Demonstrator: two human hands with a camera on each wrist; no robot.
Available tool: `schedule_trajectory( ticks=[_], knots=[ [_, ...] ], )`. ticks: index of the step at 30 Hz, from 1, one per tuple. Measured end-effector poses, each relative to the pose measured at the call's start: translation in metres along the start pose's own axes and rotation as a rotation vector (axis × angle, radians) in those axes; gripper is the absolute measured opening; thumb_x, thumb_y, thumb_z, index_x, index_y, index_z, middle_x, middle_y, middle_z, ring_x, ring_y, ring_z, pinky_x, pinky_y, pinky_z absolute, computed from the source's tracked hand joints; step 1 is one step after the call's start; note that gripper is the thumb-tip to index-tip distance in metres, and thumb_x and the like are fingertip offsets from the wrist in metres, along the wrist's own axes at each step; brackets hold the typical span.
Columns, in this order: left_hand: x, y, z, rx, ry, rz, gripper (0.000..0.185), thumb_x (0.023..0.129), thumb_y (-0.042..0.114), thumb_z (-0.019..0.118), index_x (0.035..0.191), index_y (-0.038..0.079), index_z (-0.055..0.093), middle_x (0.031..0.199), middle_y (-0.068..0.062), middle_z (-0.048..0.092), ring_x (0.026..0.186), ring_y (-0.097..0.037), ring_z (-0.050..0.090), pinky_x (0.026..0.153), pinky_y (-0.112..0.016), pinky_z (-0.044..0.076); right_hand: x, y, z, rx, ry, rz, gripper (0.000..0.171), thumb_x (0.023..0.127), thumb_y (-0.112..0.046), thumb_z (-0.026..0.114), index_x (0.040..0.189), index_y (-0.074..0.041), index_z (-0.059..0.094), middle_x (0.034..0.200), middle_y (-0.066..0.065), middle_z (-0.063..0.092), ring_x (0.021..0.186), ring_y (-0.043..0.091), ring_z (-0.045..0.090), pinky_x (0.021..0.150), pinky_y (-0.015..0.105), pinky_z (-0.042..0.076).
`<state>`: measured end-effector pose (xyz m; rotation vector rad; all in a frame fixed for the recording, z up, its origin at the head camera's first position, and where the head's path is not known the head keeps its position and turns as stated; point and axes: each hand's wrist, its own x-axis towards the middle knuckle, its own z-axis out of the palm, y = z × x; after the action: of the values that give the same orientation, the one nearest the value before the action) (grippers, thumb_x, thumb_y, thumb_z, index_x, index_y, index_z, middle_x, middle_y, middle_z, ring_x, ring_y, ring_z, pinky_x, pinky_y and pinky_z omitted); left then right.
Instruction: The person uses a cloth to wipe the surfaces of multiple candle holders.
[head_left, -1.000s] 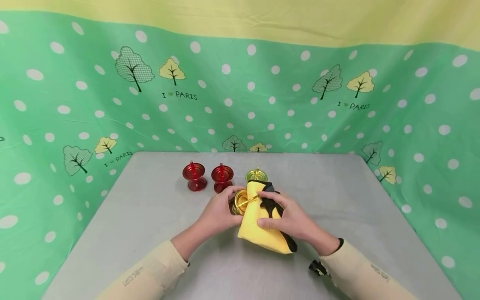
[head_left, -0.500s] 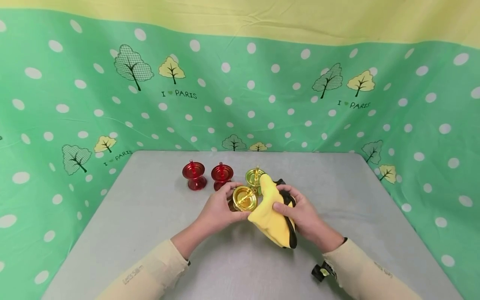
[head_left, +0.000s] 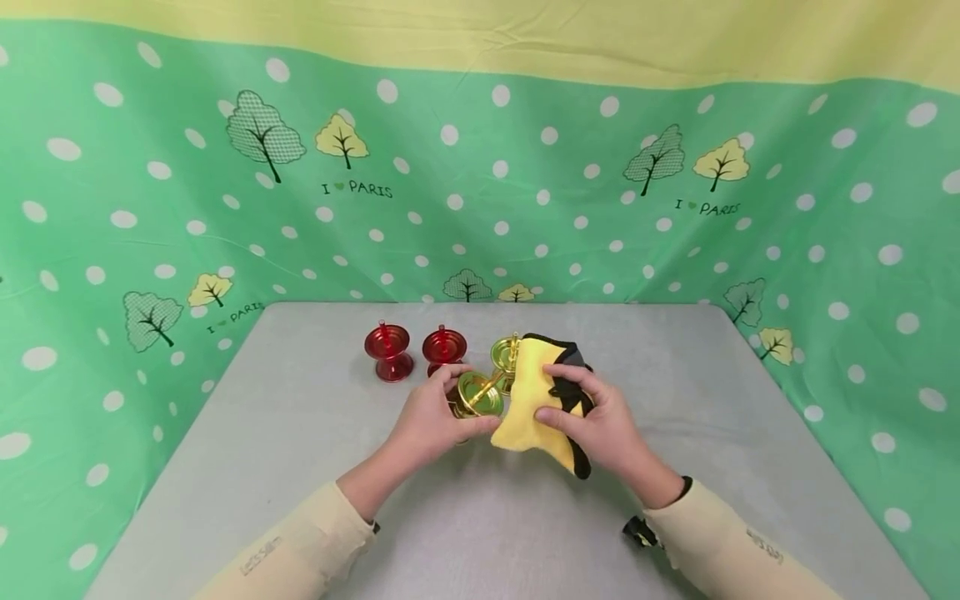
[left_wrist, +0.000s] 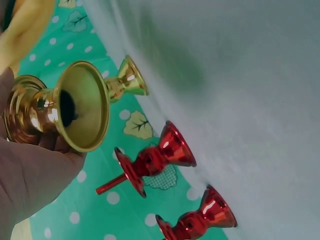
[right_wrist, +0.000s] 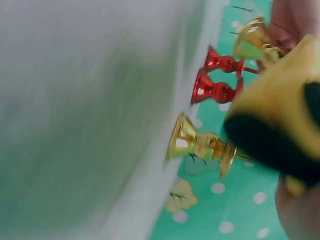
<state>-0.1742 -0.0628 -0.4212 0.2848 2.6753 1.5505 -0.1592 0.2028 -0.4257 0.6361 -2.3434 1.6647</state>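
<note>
The left hand (head_left: pixel 431 417) grips a gold candlestick (head_left: pixel 478 395) above the worktop (head_left: pixel 300 433); the right hand (head_left: pixel 592 417) pinches a yellow cloth (head_left: pixel 528 400) against its spike.

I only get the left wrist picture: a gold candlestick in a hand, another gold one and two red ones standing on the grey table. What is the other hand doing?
Observer: The right hand grips a yellow cloth with black trim, pressed beside the held gold candlestick.
Operator: Which way is that candlestick tipped?
Observer: In the head view its dish faces up toward the person, its thin spike pointing at the cloth.
Operator: How do the others stand?
Observer: In a row at the back: two red candlesticks, then the second gold candlestick, partly behind the cloth.
</note>
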Motion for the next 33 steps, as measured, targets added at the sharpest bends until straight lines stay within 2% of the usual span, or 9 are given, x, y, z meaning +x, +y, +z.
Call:
schedule_trajectory(
  ticks=[4, 7, 12, 18, 21, 24, 26, 29, 33],
  knots=[
    [0.0, 0.0, -0.003, 0.021, 0.001, -0.009, 0.086, 0.073, 0.039, 0.101, 0.144, 0.012, 0.06, 0.132, -0.008, 0.074, 0.112, -0.02, 0.069, 0.095, -0.043, 0.06, 0.0, 0.003, 0.002, -0.33, 0.085, -0.343, 0.062, 0.073, 0.0, 0.095, 0.13, -0.014, 0.074, 0.12, 0.015, 0.068, 0.11, 0.019, 0.066, 0.088, 0.017, 0.057],
    [0.0, 0.0, -0.003, 0.052, -0.001, -0.021, 0.087, 0.072, 0.041, 0.101, 0.144, 0.012, 0.06, 0.135, -0.009, 0.073, 0.116, -0.022, 0.068, 0.098, -0.045, 0.059, 0.0, 0.005, 0.002, -0.411, 0.081, -0.46, 0.067, 0.069, -0.002, 0.097, 0.13, -0.017, 0.074, 0.122, 0.016, 0.068, 0.111, 0.027, 0.065, 0.09, 0.018, 0.057],
    [0.001, 0.0, -0.002, 0.11, -0.052, -0.01, 0.088, 0.07, 0.043, 0.101, 0.142, 0.01, 0.063, 0.125, -0.009, 0.075, 0.109, -0.021, 0.069, 0.092, -0.041, 0.061, -0.002, 0.007, 0.003, -0.395, 0.002, -0.44, 0.072, 0.071, -0.005, 0.097, 0.136, -0.017, 0.071, 0.134, 0.02, 0.062, 0.119, 0.029, 0.063, 0.09, 0.025, 0.061],
    [0.002, 0.004, -0.001, 0.222, -0.104, 0.034, 0.088, 0.07, 0.042, 0.101, 0.14, 0.006, 0.062, 0.115, -0.009, 0.076, 0.098, -0.017, 0.068, 0.085, -0.038, 0.06, -0.005, 0.011, 0.003, -0.386, -0.046, -0.295, 0.073, 0.075, -0.009, 0.096, 0.141, -0.019, 0.068, 0.16, 0.025, 0.041, 0.143, 0.041, 0.048, 0.096, 0.052, 0.061],
    [0.001, 0.009, 0.001, 0.294, -0.103, 0.057, 0.09, 0.071, 0.041, 0.101, 0.141, 0.003, 0.06, 0.11, -0.008, 0.075, 0.09, -0.016, 0.065, 0.08, -0.035, 0.059, -0.005, 0.012, 0.004, -0.402, -0.027, -0.293, 0.07, 0.074, -0.007, 0.097, 0.138, -0.019, 0.07, 0.165, 0.026, 0.034, 0.144, 0.044, 0.048, 0.097, 0.058, 0.059],
    [-0.002, 0.014, 0.005, 0.364, -0.071, 0.089, 0.091, 0.072, 0.039, 0.101, 0.14, -0.002, 0.059, 0.104, -0.009, 0.074, 0.083, -0.016, 0.063, 0.074, -0.032, 0.057, -0.006, 0.01, 0.009, -0.496, 0.026, -0.379, 0.064, 0.075, -0.009, 0.097, 0.134, -0.019, 0.072, 0.162, 0.029, 0.038, 0.141, 0.048, 0.051, 0.095, 0.059, 0.061],
    [-0.004, 0.016, 0.008, 0.382, -0.036, 0.105, 0.089, 0.072, 0.037, 0.101, 0.139, -0.004, 0.058, 0.1, -0.01, 0.074, 0.081, -0.017, 0.063, 0.071, -0.032, 0.056, -0.007, 0.007, 0.013, -0.588, 0.071, -0.479, 0.051, 0.085, -0.016, 0.092, 0.131, -0.019, 0.073, 0.154, 0.033, 0.044, 0.135, 0.049, 0.056, 0.09, 0.059, 0.062],
    [-0.007, 0.019, 0.011, 0.347, 0.013, 0.103, 0.086, 0.073, 0.033, 0.1, 0.136, -0.006, 0.057, 0.097, -0.01, 0.072, 0.082, -0.019, 0.065, 0.072, -0.035, 0.058, -0.007, 0.005, 0.019, -0.697, 0.124, -0.623, 0.027, 0.103, -0.026, 0.073, 0.13, -0.02, 0.074, 0.139, 0.032, 0.055, 0.121, 0.045, 0.064, 0.083, 0.055, 0.064],
    [-0.009, 0.021, 0.015, 0.279, 0.029, 0.079, 0.081, 0.072, 0.031, 0.1, 0.132, -0.005, 0.059, 0.102, -0.012, 0.074, 0.09, -0.023, 0.069, 0.081, -0.041, 0.061, -0.004, 0.004, 0.027, -0.757, 0.129, -0.741, 0.027, 0.112, -0.03, 0.055, 0.126, -0.019, 0.076, 0.126, 0.019, 0.065, 0.102, 0.033, 0.07, 0.077, 0.044, 0.063]
  ],
)
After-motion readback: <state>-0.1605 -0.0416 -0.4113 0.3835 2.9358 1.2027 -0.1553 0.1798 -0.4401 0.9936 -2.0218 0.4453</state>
